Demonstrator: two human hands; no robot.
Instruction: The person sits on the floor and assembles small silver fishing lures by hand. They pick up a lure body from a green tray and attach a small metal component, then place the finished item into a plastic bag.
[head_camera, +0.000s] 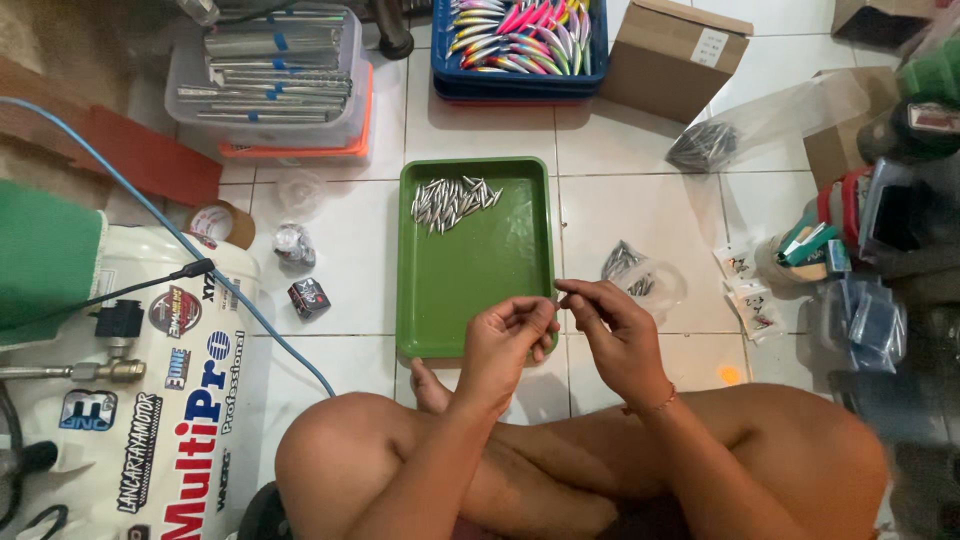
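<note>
1. Setting: white tiled floor (640, 200), person seated cross-legged at its near edge, knees in lower frame. Clutter on all sides; no desk, everything sits on the floor.

2. Green tray (480, 290) at floor centre, just ahead of the knees. Pile of small silver metal pieces (452, 203) in the tray's far-left corner; rest of tray bare.

3. Left hand (505, 345) over the tray's near-right corner, fingers curled in, narrow pinch. Right hand (615, 335) just beside it, off the tray's right edge, thumb + forefinger tips meeting the left's. Grip: both look closed on one tiny item btwn the fingertips; item itself too small to identify, prob. same silver sort.

4. Nearby: clear bag of dark small parts (640, 275) on floor right of tray; larger clear bag (740, 130) further back; blue crate of coloured lures (518, 40) at far edge; cardboard box (672, 55) beside it; white compressor tank (150, 400) at left w/ blue hose (150, 215).

5. Risks (judgement):
   - Pinched item partly past the tray's right rim; a slip drops it on tile, where it may roll into the clutter and be hard to find.
   - Fine pinch w/ both hands, so pointed ends could prick fingertips.
   - Knee or foot close to the tray's near edge; a shift could jolt the tray and scatter the pile.
   - Hose runs past the left knee: snag hazard.
</note>
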